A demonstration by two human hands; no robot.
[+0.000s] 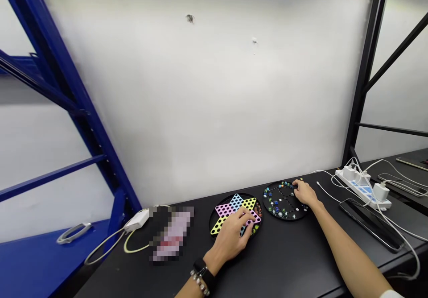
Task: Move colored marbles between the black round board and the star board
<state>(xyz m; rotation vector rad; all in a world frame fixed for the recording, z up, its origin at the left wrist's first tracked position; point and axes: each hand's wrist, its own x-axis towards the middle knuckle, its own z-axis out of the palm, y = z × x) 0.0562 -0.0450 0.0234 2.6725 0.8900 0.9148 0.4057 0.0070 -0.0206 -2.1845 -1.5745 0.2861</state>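
A Chinese checkers board (220,221) with a pastel star of holes sits in a round black tray. My left hand (234,231) rests over the star's right part, its fingers bent and the thumb apart, and covers some of the holes. Reddish and yellow-green marbles (257,209) lie along the tray's right side. To the right is a second round black tray (284,204) with glass marbles (276,203) of several colours around its rim. My right hand (304,192) reaches to its far right edge, fingertips drawn together; anything between them is too small to make out.
A pixelated packet (174,235) and a white adapter (137,220) with a cable lie on the left. On the right are a white power strip (366,191) with chargers and cables, and a black phone (371,224). A white wall (214,101) stands behind the black table.
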